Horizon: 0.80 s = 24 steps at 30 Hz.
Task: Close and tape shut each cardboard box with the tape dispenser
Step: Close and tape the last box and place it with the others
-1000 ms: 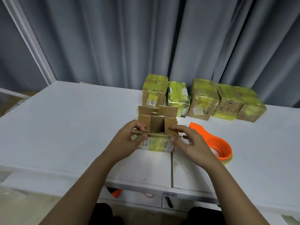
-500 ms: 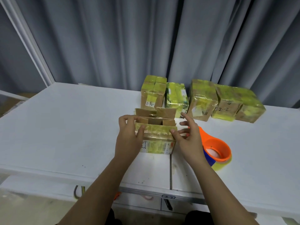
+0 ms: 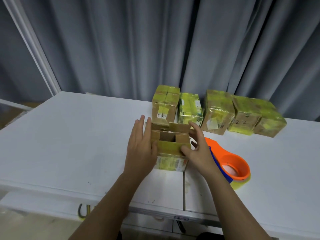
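Box [image 3: 170, 149] sits mid-table [image 3: 69, 144], flaps part open. Our left hand [image 3: 141, 148] and right hand [image 3: 197, 151] press its sides, fingers straight. Dispenser [image 3: 232, 167] lies just right of it.

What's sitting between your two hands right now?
In the head view, the small open cardboard box with yellow tape sits between the left hand and the right hand, which press its sides. Its top flaps are not yet closed.
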Available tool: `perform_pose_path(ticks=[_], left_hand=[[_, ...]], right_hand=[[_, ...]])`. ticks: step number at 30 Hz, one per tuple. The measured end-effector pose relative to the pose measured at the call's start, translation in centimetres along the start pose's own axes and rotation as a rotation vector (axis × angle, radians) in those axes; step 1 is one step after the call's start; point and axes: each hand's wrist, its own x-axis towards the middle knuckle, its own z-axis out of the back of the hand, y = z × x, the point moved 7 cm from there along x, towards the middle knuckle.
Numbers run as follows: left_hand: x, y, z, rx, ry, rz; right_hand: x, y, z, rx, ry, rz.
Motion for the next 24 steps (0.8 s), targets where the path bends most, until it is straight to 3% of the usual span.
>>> perform_pose_path(ticks=[9, 15, 24], left_hand=[[0.0, 0.3, -1.4, 0.036, 0.127, -0.101], [-0.2, 0.7, -1.5, -0.082, 0.217, 0.026], [1.4, 1.0, -1.6, -0.072, 0.122, 0.136]], right_hand=[[-0.3, -0.9, 0.7, -0.185, -0.01, -0.008], [-0.4, -1.8, 0.9, -0.429, -0.014, -0.033], [-0.2, -1.0, 0.2, -0.006, -0.225, -0.032]])
